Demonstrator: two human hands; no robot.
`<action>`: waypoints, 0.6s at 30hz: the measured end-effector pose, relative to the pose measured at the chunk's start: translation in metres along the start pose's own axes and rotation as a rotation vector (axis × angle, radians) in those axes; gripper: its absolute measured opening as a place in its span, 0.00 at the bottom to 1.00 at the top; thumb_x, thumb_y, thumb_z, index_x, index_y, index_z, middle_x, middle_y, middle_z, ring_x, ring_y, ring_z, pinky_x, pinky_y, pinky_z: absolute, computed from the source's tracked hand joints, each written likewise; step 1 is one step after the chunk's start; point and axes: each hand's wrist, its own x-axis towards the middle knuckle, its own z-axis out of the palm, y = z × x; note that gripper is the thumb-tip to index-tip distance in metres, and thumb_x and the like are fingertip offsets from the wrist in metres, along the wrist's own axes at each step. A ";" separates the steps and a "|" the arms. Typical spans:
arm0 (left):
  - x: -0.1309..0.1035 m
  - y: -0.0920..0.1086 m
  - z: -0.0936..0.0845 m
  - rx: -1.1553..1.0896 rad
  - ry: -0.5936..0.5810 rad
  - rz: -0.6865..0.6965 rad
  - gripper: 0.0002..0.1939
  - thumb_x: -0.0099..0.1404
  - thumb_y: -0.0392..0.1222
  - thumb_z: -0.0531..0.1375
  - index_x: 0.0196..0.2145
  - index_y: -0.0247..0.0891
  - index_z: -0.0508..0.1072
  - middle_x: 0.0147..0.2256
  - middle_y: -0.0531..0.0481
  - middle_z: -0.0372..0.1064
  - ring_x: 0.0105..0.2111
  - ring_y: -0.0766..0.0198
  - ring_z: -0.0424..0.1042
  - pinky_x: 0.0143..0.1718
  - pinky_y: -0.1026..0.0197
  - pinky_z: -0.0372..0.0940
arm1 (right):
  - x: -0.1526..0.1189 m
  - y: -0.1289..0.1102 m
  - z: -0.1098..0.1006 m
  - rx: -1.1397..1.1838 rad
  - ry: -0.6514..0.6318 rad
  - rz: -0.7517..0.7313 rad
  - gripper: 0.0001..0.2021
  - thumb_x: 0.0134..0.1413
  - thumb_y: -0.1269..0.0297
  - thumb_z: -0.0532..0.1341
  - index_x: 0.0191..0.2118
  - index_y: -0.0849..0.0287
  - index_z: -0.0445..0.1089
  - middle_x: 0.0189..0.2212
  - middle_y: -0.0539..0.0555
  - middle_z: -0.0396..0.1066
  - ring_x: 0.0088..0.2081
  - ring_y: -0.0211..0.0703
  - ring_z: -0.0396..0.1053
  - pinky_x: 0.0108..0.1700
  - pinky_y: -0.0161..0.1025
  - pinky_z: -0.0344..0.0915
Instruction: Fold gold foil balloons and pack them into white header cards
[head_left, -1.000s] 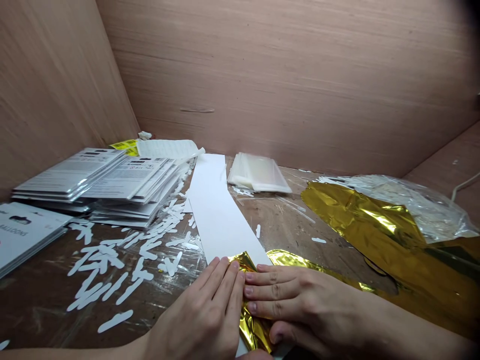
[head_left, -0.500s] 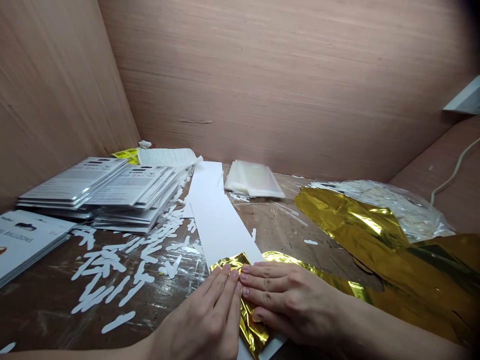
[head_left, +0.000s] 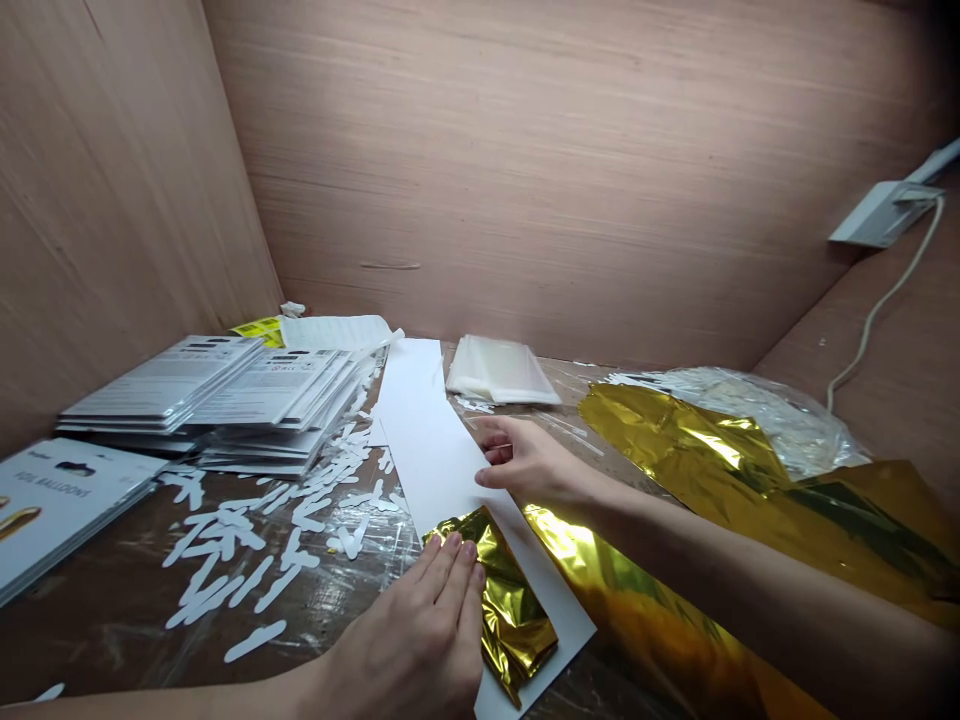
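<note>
A folded gold foil balloon (head_left: 517, 600) lies on a long strip of white card (head_left: 431, 440). My left hand (head_left: 435, 620) rests flat on the left part of the folded foil, fingers stretched out together. Farther up the strip, my right hand (head_left: 521, 455) hovers over or touches the card's right edge, fingers curled with a gap between thumb and fingertips; nothing shows in it. Under my right forearm runs more gold foil (head_left: 600, 560), and a larger gold foil sheet (head_left: 675, 430) spreads to the right.
Packaged foil balloon cards (head_left: 217, 385) are stacked at the left, with another pile (head_left: 67, 500) in front. Scattered white paper strips (head_left: 225, 540) lie beside them. Clear plastic sleeves (head_left: 502, 370) sit at the back, a plastic bag (head_left: 780, 410) at the right. A cable (head_left: 870, 330) hangs on the right wall.
My right hand has lifted off the folded foil and moved forward to the card's upper right edge. My left hand stays pressed on the foil. The view has shifted slightly.
</note>
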 end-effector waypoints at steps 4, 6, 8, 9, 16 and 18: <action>-0.004 0.001 0.014 -0.048 0.025 -0.001 0.41 0.67 0.63 0.57 0.59 0.19 0.71 0.57 0.22 0.69 0.60 0.37 0.69 0.62 0.42 0.64 | 0.010 0.001 -0.013 0.149 -0.130 0.116 0.21 0.39 0.76 0.68 0.44 0.65 0.78 0.37 0.57 0.80 0.36 0.43 0.76 0.39 0.38 0.72; -0.005 0.002 0.017 -0.068 0.032 -0.004 0.46 0.65 0.68 0.56 0.59 0.17 0.71 0.58 0.21 0.68 0.61 0.36 0.67 0.62 0.42 0.63 | 0.011 0.004 -0.022 0.009 -0.155 0.111 0.14 0.38 0.74 0.70 0.36 0.64 0.78 0.34 0.54 0.80 0.34 0.41 0.75 0.36 0.36 0.71; -0.006 0.002 0.019 -0.065 0.047 -0.014 0.47 0.64 0.69 0.56 0.58 0.17 0.71 0.58 0.20 0.68 0.60 0.36 0.68 0.62 0.42 0.63 | 0.010 0.005 -0.027 -0.162 -0.128 0.067 0.09 0.38 0.73 0.71 0.31 0.63 0.78 0.30 0.52 0.79 0.31 0.39 0.73 0.32 0.33 0.68; -0.006 0.003 0.020 -0.060 0.053 -0.019 0.47 0.64 0.69 0.55 0.58 0.17 0.71 0.57 0.19 0.68 0.60 0.36 0.68 0.62 0.42 0.63 | 0.009 0.005 -0.028 -0.226 -0.114 0.038 0.08 0.39 0.73 0.70 0.31 0.63 0.78 0.29 0.51 0.78 0.30 0.39 0.73 0.31 0.33 0.67; 0.002 0.002 -0.005 -0.096 0.080 -0.014 0.45 0.63 0.68 0.57 0.55 0.17 0.73 0.54 0.22 0.71 0.57 0.37 0.70 0.61 0.44 0.63 | -0.007 0.019 -0.021 -0.550 0.046 -0.327 0.05 0.46 0.75 0.65 0.30 0.61 0.78 0.30 0.51 0.79 0.32 0.42 0.74 0.34 0.34 0.68; 0.008 0.002 -0.022 -0.155 0.024 -0.010 0.42 0.65 0.66 0.57 0.58 0.21 0.72 0.55 0.26 0.72 0.58 0.39 0.69 0.63 0.44 0.61 | -0.012 0.025 -0.025 -0.609 0.010 -0.456 0.07 0.53 0.74 0.61 0.31 0.60 0.78 0.30 0.52 0.79 0.32 0.40 0.74 0.35 0.34 0.67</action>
